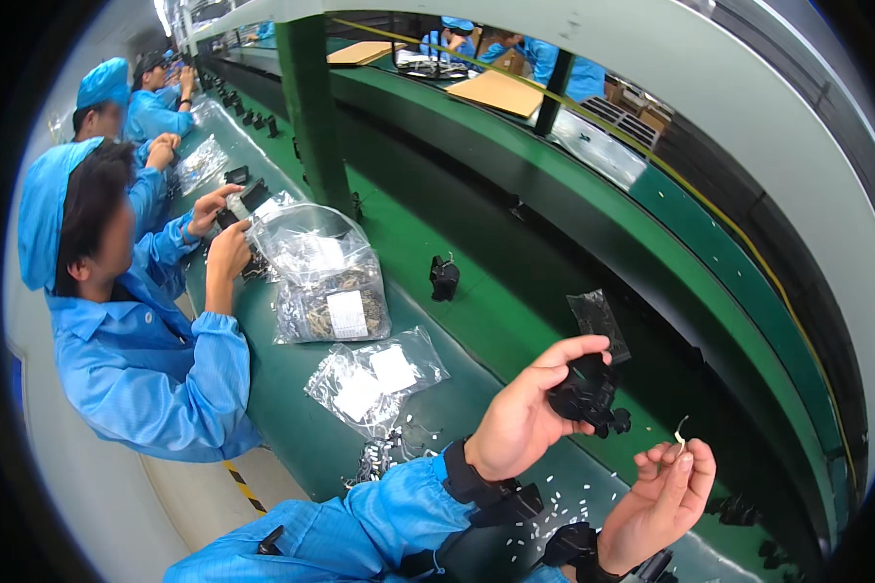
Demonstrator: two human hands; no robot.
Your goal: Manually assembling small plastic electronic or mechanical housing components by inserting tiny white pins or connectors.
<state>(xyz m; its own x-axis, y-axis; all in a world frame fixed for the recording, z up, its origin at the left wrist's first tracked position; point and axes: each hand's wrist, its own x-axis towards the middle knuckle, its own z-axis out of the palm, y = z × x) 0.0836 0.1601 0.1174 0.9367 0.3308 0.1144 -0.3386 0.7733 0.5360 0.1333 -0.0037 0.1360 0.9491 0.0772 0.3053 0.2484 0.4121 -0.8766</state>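
My left hand (520,413) is closed around a black moulded plastic part (585,396), raised over the edge of the green bench. To its right, my right hand (663,500) pinches a small whitish wire piece (681,439) between thumb and fingertips; its thin end points up. The two hands are apart, and so are the things in them. Many small white pieces (559,507) lie scattered on the bench below my wrists. Left of my left forearm is a pile of small black-and-white wire parts (384,457).
Clear plastic bags (377,379) and a full bag of parts (336,306) lie on the bench to the left. A co-worker (132,301) in blue sits there. Beyond runs a green conveyor with a black part (444,278) and a dark small bag (599,325). A green post (311,117) stands behind.
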